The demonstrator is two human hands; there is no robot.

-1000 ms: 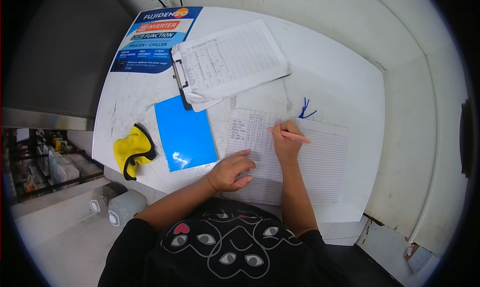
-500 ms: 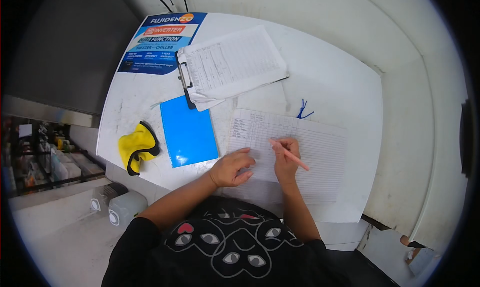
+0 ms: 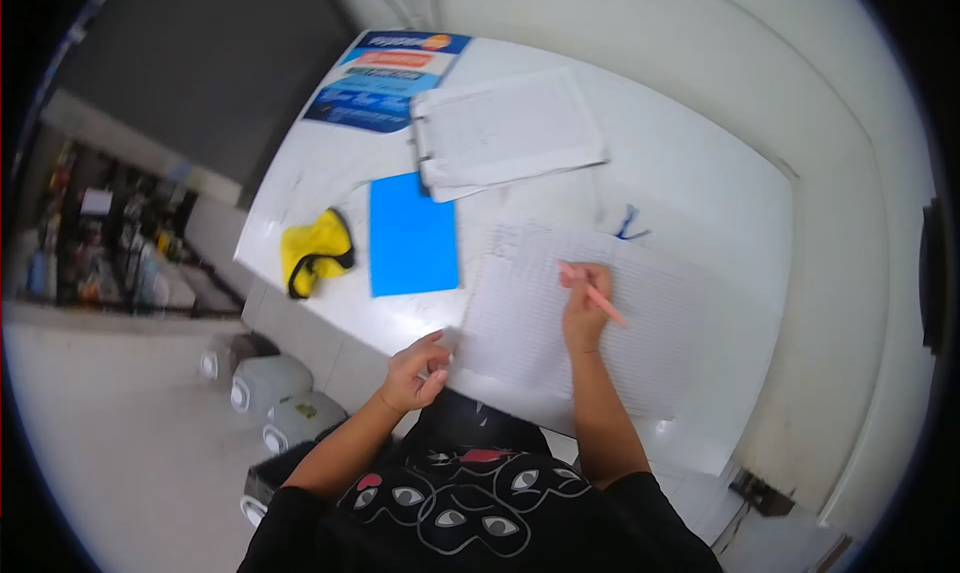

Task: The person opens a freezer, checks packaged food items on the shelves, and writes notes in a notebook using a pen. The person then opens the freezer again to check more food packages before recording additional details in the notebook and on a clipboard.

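My right hand [image 3: 585, 313] rests on the ruled pages of an open notebook [image 3: 520, 338] and grips a pink pen [image 3: 606, 304], its tip end toward the upper left. Handwriting near the notebook's upper left is blurred. Just off the notebook's lower left corner, at the table's front edge, my left hand [image 3: 413, 373] is open, with loosely bent fingers and nothing in it. Left of the notebook lies a blue folder or booklet [image 3: 414, 238]. A clipboard with white papers [image 3: 515, 133] overlaps its top edge.
A yellow cloth item with black trim [image 3: 318, 253] lies at the white table's [image 3: 700, 173] left side. A blue printed sheet [image 3: 385, 83] is at the back left, blue strings [image 3: 630, 223] behind the notebook. Plastic jugs [image 3: 270, 383] stand on the floor at left.
My left hand has drawn back from the notebook page to the table's front edge. My right hand still holds the pen at the page. The camera view has shifted and blurred.
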